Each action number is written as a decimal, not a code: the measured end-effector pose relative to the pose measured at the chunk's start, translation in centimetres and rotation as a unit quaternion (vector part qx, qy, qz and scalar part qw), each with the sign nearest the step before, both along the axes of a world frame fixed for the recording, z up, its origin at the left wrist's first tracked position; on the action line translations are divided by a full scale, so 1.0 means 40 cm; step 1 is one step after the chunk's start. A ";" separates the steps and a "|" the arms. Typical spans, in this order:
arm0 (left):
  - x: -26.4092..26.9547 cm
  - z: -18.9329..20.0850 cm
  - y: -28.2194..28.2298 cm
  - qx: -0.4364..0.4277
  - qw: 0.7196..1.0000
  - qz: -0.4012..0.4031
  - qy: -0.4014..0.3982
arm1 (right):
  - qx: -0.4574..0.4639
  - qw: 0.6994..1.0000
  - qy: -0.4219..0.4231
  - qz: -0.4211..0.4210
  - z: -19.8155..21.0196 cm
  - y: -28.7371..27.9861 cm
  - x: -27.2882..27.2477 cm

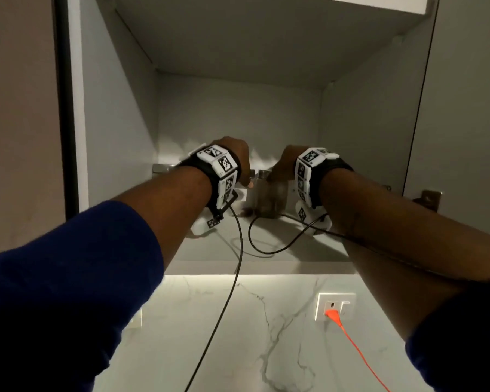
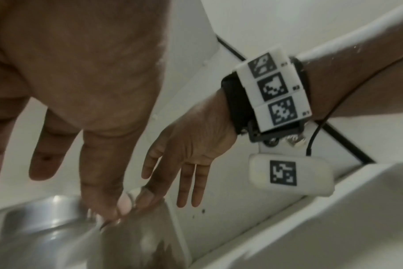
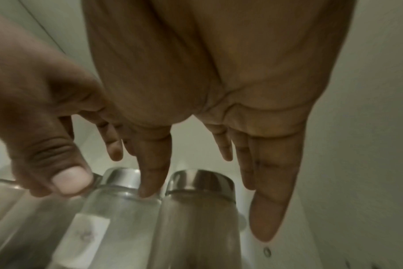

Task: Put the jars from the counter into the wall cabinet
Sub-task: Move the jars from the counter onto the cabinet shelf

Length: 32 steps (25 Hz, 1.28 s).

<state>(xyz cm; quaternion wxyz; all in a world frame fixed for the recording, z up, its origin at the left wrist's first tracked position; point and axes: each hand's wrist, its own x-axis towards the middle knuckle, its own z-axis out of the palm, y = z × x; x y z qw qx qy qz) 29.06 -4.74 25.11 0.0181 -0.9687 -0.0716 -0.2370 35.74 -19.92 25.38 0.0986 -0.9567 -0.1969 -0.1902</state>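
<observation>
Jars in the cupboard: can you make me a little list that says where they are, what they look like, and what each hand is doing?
place: wall cabinet, bottom shelf
jars: clear glass jars with silver lids, upright, side by side
count: at least two; more are blurred
label: white label on one jar
left hand: fingers straight, thumb touching a jar's top
right hand: fingers straight, fingertip touching a jar
below: marble wall, orange cord plugged into a socket

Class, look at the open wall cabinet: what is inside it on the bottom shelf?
Glass jars with metal lids, and both hands, left hand and right hand. The hands cover part of the row.
</observation>
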 end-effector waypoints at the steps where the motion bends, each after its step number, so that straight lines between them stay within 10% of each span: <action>1: -0.029 0.016 -0.005 -0.020 1.000 -0.013 0.012 | 0.003 1.000 -0.015 0.002 0.014 -0.003 -0.020; 8: -0.353 -0.024 -0.062 -0.090 0.976 -0.160 -0.113 | 0.084 0.989 -0.104 0.067 -0.002 -0.039 -0.309; 13: -0.576 -0.356 -0.010 -0.242 0.882 -0.388 -0.114 | 0.166 0.929 -0.218 0.249 -0.350 -0.100 -0.593; 20: -0.733 -1.164 0.150 -0.338 0.894 -0.182 0.231 | 0.109 0.958 0.230 0.135 -1.192 -0.117 -0.718; 23: -0.899 -1.456 0.224 -0.334 0.825 -0.117 0.441 | 0.004 0.907 0.416 0.069 -1.449 -0.227 -0.814; 32: -1.212 -1.687 0.241 -0.346 0.741 -0.101 0.566 | -0.018 0.821 0.563 -0.096 -1.670 -0.436 -1.136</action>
